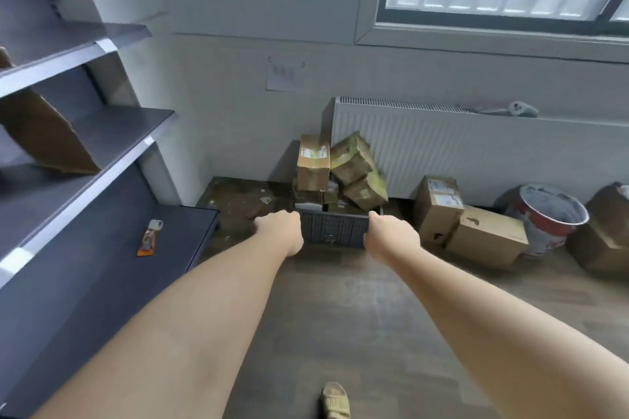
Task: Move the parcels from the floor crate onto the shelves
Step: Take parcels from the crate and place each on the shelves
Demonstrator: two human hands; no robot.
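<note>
A dark plastic crate stands on the floor ahead of me, piled with cardboard parcels. A tall brown box stands upright in it, and greenish taped parcels lean beside it. My left hand grips the crate's left end and my right hand grips its right end, the fingers hidden behind the crate's sides. Grey metal shelves rise at my left, with one brown parcel lying on the middle shelf.
An orange-and-white utility knife lies on the lowest shelf. Loose cardboard boxes and a red-and-white bucket line the wall under a white radiator. Wooden floor stretches toward me, with my sandalled foot on it.
</note>
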